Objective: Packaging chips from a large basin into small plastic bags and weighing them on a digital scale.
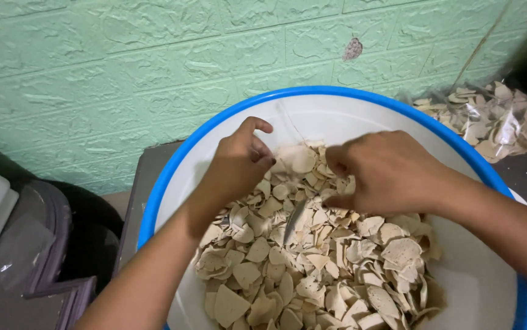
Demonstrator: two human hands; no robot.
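Pale, flat, broken cracker chips (312, 269) heap in the white, blue-rimmed plastic basin (172, 165), most unhandled. Left hand (239, 164) and right hand (379, 171) pinch chips at the far edge. Clear filled bags (495, 119) lie beside.

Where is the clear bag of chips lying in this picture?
In the head view, the clear bag of chips lies at the upper right, outside the blue-rimmed basin, against the green wall and beyond the right hand.
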